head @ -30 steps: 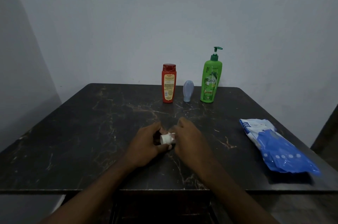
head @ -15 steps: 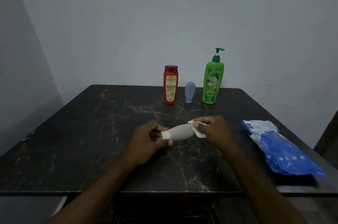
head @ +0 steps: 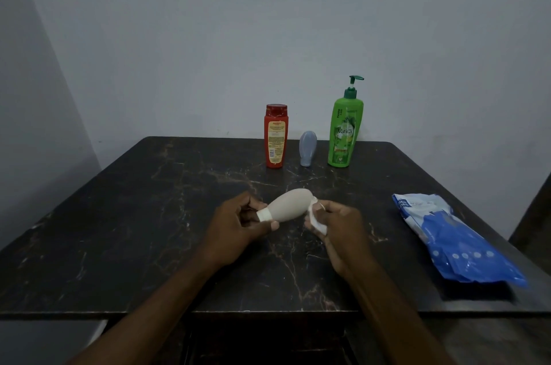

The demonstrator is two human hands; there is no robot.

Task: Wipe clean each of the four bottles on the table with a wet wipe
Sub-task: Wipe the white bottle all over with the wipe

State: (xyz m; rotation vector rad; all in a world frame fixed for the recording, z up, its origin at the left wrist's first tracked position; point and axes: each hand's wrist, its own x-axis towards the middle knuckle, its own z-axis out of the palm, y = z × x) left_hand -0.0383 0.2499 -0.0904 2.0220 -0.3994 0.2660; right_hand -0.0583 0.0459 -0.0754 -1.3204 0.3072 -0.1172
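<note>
Lifted slightly since a moment ago, the beige bottle (head: pixel 287 209) now slants above the middle of the desk (head: pixel 149 215), cap near-left, rounded end far-right. Its cap is gripped by the left hand (head: pixel 238 230); the right hand (head: pixel 337 224) pinches the wet wipe (head: pixel 316 223) at that rounded end.

— Where's your beige bottle (head: pixel 290 209)?
— Centre frame, tilted, its white cap (head: pixel 264 215) lower left, pinched in your left hand (head: pixel 235 230). The white wet wipe (head: pixel 316 223), bunched in your right hand (head: pixel 343 227), touches its rounded end.
— The others?
— Standing in a row above centre: red bottle (head: pixel 276 136), small grey-blue bottle (head: pixel 308 148), green pump bottle (head: pixel 344 132).
</note>
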